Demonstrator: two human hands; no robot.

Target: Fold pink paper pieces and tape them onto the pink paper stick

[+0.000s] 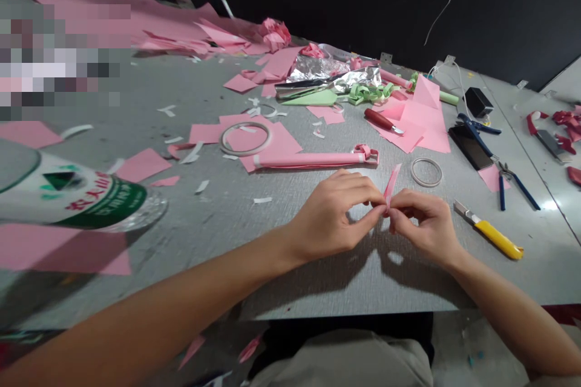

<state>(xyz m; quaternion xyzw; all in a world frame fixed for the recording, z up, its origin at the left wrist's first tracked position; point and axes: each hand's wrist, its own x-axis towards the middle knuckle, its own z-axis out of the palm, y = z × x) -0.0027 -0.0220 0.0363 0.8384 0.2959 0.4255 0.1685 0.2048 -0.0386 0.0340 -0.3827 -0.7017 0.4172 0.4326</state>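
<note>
Between my two hands, just above the grey table [254,278], stands a narrow pink paper strip [392,181], its free end pointing up. My left hand [342,208] pinches its lower end between thumb and fingertips. From the other side, my right hand [422,221] pinches the same end, fingers curled. The strip's bottom is hidden by the fingertips. Behind my left hand lies a rolled pink paper tube [313,160] with a looped strip at its right end. A roll of white tape [426,172] sits beyond my right hand, and a yellow utility knife [492,233] lies to its right.
A large water bottle [104,193] lies tilted at left. Farther back are another tape roll [245,138], a red-handled knife [382,121], green paper [318,98], foil [318,68] and pink sheets [426,115]. Blue-handled pliers [517,187] and a phone [471,142] are at right.
</note>
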